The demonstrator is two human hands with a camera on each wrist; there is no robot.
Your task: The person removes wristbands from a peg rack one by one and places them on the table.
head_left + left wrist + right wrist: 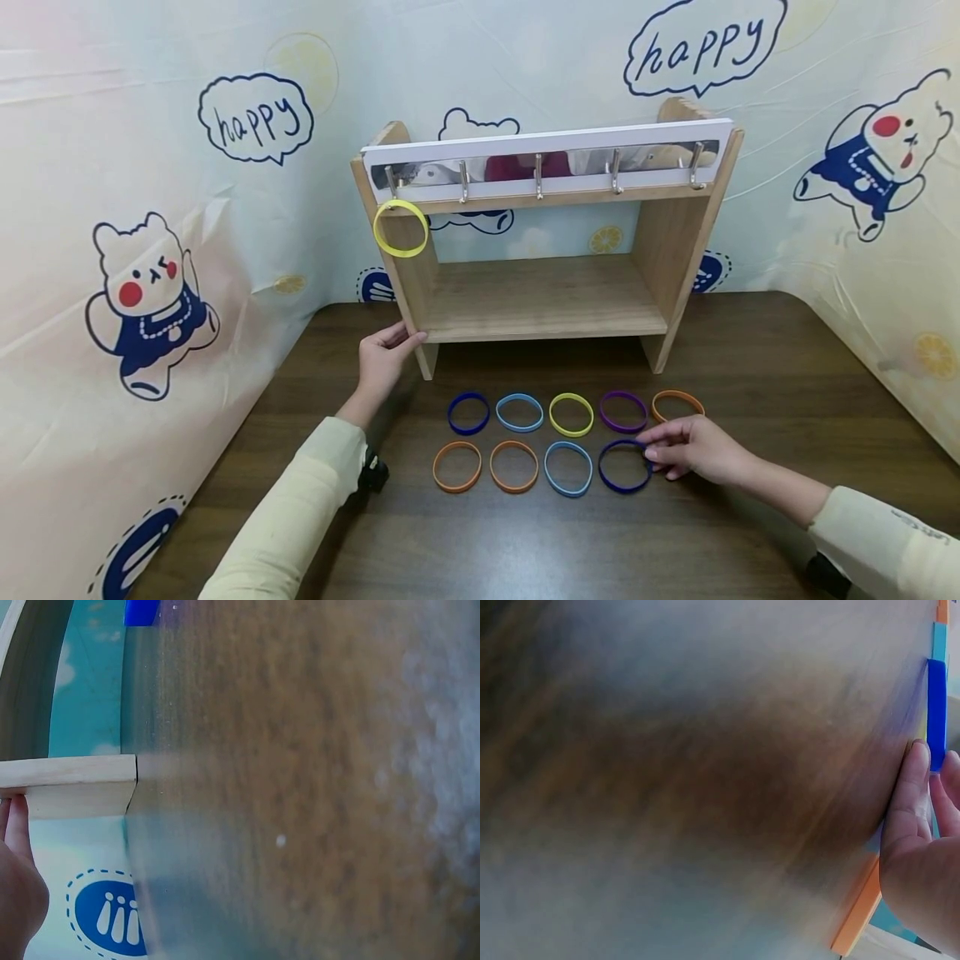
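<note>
right hand [693, 450] fingers touching dark blue ring [625, 467] on desk [750, 533], pickup starting, not yet pinched; left hand [382, 358] flat, steadying rack [543, 233]. next: pinch, lift to free hook [464, 182].

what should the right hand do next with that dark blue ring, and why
Probably pinch and lift the dark blue ring: the right hand fingertips already touch its edge, it still lies flat on the table, and the left hand steadies the rack.
</note>
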